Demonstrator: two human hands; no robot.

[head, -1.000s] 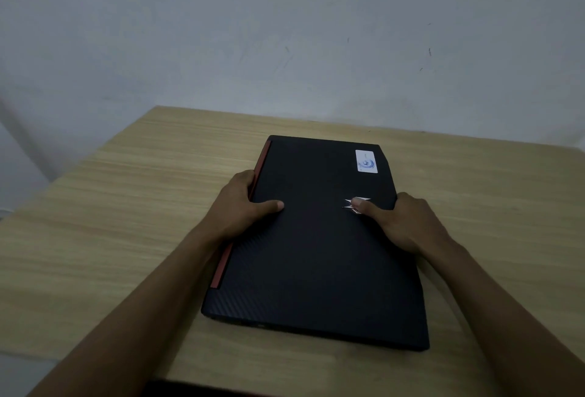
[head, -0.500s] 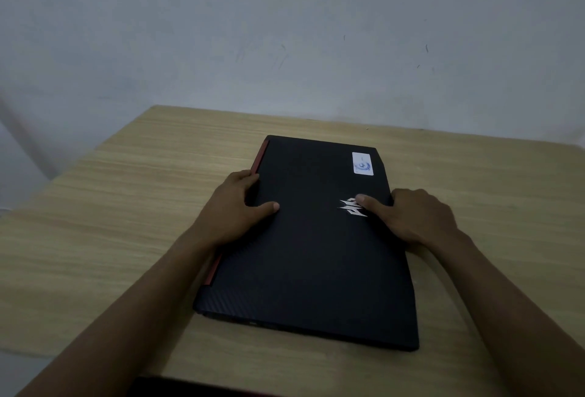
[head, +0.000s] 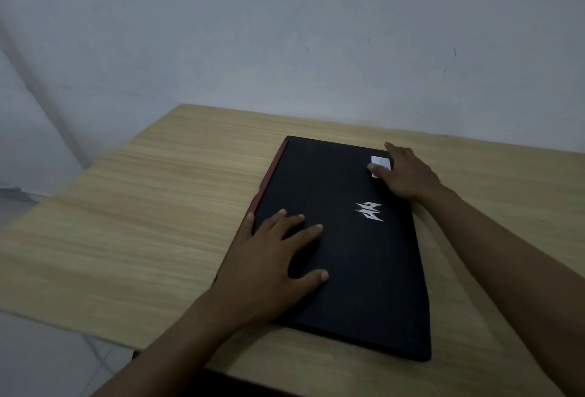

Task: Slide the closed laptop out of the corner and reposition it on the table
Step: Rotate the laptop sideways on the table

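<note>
Right hand (head: 408, 171) has jumped to the far corner by the sticker (head: 380, 162); left hand (head: 272, 257) now flat, fingers spread, on the closed laptop (head: 354, 244) — pivoting it across the desk (head: 142, 206).

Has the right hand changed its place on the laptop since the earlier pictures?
Yes. The right hand moved from beside the silver logo to the far corner, over the white sticker.

One closed laptop (head: 348, 247) lies on one wooden table (head: 142, 222). Two hands rest on the laptop: left hand (head: 269, 266), right hand (head: 405, 175). One white sticker (head: 380, 162) shows on its lid.
</note>
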